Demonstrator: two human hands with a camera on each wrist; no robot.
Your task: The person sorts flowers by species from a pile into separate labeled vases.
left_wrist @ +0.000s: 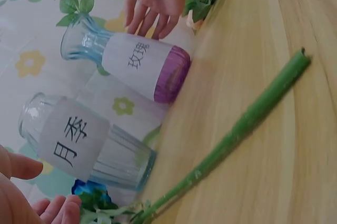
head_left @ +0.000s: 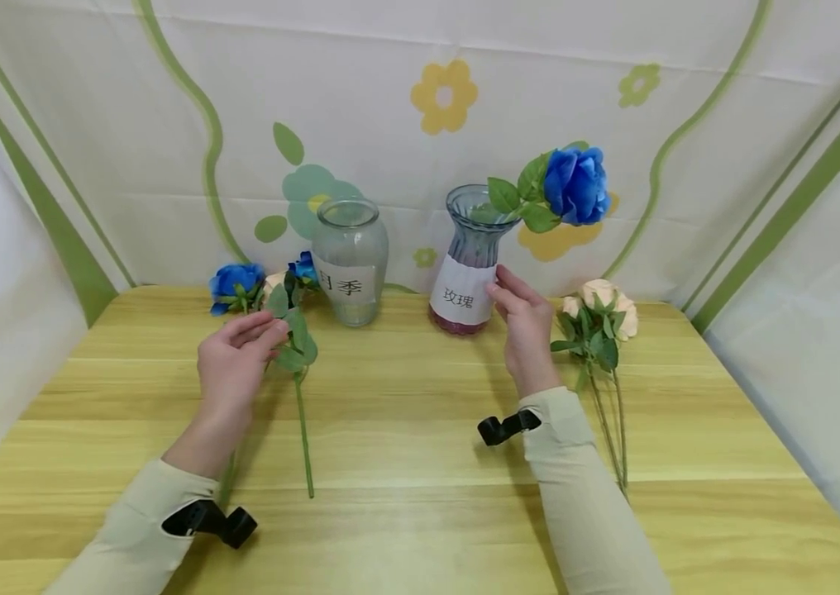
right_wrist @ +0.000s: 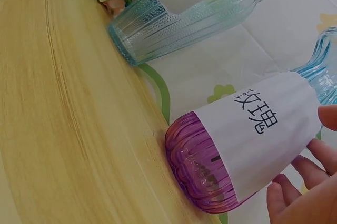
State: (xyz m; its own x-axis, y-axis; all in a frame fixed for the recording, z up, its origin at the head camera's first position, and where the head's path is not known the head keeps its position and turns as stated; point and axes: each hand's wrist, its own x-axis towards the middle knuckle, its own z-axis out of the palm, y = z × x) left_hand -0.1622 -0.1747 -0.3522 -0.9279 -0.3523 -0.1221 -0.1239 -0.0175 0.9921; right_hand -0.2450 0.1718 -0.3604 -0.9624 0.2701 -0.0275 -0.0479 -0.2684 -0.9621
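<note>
In the head view my left hand (head_left: 237,351) hovers at the leaves of a green-stemmed flower (head_left: 304,430) on the left of the table. The left wrist view shows its thumb and fingers (left_wrist: 58,209) apart, with nothing between them. My right hand (head_left: 527,326) is beside the blue-and-purple glass vase (head_left: 474,248), fingers loosely bent at its paper label (right_wrist: 263,129); whether they touch is hard to tell. A blue artificial rose (head_left: 576,186) leans out of this vase to the right. Left of it stands a clear glass vase (head_left: 350,240), also labelled, with no flower in it.
Blue flowers (head_left: 236,285) and a pale one (head_left: 274,283) lie at the back left, partly hidden. Pale peach flowers (head_left: 602,306) with long stems lie on the right of the wooden table (head_left: 405,463). A patterned cloth (head_left: 539,74) hangs behind.
</note>
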